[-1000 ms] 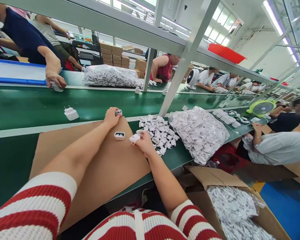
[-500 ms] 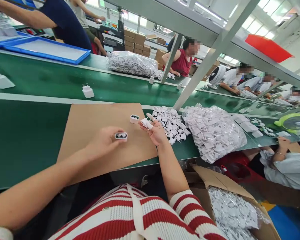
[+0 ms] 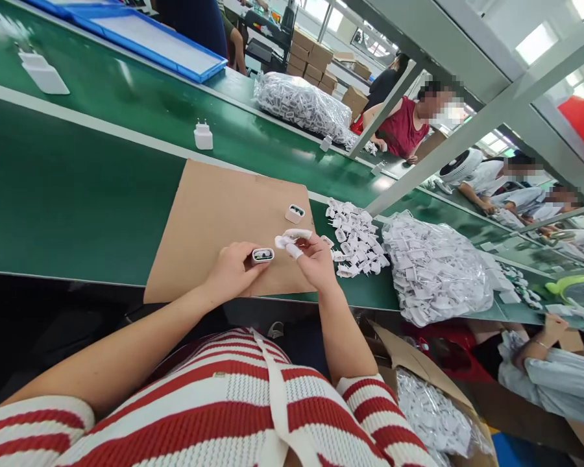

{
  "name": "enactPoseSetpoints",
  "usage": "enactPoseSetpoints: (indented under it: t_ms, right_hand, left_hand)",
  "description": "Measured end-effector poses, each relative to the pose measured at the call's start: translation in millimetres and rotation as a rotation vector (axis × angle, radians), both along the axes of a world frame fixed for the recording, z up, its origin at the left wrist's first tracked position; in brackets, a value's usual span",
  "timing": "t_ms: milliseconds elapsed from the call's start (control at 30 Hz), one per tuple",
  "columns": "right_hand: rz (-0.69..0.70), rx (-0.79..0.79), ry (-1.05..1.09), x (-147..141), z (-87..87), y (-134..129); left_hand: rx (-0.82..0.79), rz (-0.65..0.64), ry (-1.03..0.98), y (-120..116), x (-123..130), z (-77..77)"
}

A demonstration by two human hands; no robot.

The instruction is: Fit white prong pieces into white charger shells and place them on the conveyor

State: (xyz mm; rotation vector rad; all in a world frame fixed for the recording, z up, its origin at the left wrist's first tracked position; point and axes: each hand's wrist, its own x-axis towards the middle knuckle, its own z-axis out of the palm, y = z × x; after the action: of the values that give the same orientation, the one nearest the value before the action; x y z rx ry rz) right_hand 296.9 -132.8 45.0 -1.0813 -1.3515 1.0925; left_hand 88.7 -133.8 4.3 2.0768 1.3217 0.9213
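White charger housing (image 3: pixel 263 261) is held in the curled fingers of the left hand (image 3: pixel 231 268), at the centre of the frame, its open end facing the camera. Just right of it and apart, the right hand (image 3: pixel 317 263) pinches a small white piece (image 3: pixel 280 241) between covered fingertips. Bringing piece and opening together looks like the step in hand; the next move would call for careful lining up. Beyond, a second housing (image 3: pixel 293 216) rests on cardboard (image 3: pixel 224 207); right of centre, loose white pieces (image 3: pixel 357 237) heap on the green surface (image 3: pixel 78 194).
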Motion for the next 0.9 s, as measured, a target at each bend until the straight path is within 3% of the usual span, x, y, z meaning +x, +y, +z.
enactPoseSetpoints:
  t_ms: [100,233,400,533,700,900]
  right_hand:
    - [0.084,0.166,-0.288,-15,5.8,-12]
    - [0.078,0.303,-0.618,-24,3.5,-11]
    - [0.116,0.297,-0.691,-21,-1.8,-3]
    - [0.143,0.278,-0.756,-19,3.8,-1]
    - [0.141,0.187,-0.717,-20,7.8,4]
    - [-0.045,0.066,-0.329,-30,-17.2,-3]
  left_hand:
    - [-0.011,-0.005,0.001,1,0,-1.1]
    - [-0.011,-0.029,-0.021,0,0,-3.7]
    - [-0.017,-0.047,-0.037,1,-1,-3.3]
    - [-0.024,-0.058,-0.055,3,-2,-2.9]
    - [-0.040,-0.064,-0.069,5,-3,-3.1]
    - [0.017,-0.005,0.101,0,2,0.7]
